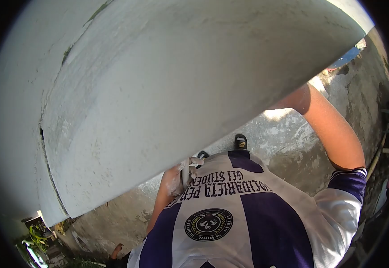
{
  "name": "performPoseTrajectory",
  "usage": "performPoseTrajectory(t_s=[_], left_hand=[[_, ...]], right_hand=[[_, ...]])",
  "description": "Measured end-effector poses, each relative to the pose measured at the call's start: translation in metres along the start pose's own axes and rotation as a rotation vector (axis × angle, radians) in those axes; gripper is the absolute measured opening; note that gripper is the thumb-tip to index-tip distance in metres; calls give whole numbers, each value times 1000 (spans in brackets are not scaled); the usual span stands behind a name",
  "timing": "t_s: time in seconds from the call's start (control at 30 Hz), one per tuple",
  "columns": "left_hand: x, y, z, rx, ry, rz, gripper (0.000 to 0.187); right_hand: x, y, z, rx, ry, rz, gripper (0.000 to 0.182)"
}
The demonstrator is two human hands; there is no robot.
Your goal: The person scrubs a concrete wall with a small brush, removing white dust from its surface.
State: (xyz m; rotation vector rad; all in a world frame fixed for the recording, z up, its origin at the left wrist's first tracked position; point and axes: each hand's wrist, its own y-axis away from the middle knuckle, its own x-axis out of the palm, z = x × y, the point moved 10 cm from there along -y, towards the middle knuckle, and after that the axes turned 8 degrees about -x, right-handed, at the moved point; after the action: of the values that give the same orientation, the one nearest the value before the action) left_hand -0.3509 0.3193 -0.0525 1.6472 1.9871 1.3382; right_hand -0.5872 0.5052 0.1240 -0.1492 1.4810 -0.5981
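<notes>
A large, smooth grey-white slab or wall face (149,89) fills the upper view, its lower edge slanting up to the right. Below that edge, close to my shirt, my left hand (176,181) is closed, its fingers coated in pale dust. It curls round a narrow pale grey thing (186,175) whose kind I cannot make out. On the other side, my right hand (292,102) reaches under or behind the slab's edge. Only its wrist end shows, so its fingers and anything in them are hidden.
Weathered concrete floor (288,147) lies below, with my dark sandal (241,142) on it. A long crack (51,169) runs down the slab's left side. Plants (38,236) stand at lower left, near another person's bare limb (116,251). A blue object (347,58) is at upper right.
</notes>
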Motion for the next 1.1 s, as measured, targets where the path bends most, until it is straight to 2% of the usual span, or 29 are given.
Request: performPoseTrajectory(t_s=[0.13, 0.23, 0.37, 0.43, 0.47, 0.57, 0.77, 0.93, 1.1], left_hand=[[1, -2, -2, 3, -56, 12, 85], [3, 0, -4, 5, -62, -11, 85], [-1, -2, 0, 22, -41, 5, 85], [-1, -2, -1, 38, -32, 4, 84], [4, 0, -3, 46, -21, -4, 83], [5, 2, -4, 53, 17, -8, 81], [-1, -2, 1, 65, 34, -2, 81], [-7, -1, 3, 87, 38, -49, 81], [8, 7, -8, 101, 59, -29, 80]], right_hand=[[10, -9, 3, 70, -129, 77, 31], [26, -17, 19, 60, 4, 173, 31], [4, -13, 25, -10, 5, 65, 26], [-14, -19, 24, 2, -34, 112, 24], [-22, -22, 26, 30, -54, 206, 23], [2, -30, 35, 46, -36, 303, 21], [16, -27, 53, 37, 28, 250, 20], [-3, 2, 22, 135, 25, 326, 19], [8, -13, 24, 96, 19, 311, 19]])
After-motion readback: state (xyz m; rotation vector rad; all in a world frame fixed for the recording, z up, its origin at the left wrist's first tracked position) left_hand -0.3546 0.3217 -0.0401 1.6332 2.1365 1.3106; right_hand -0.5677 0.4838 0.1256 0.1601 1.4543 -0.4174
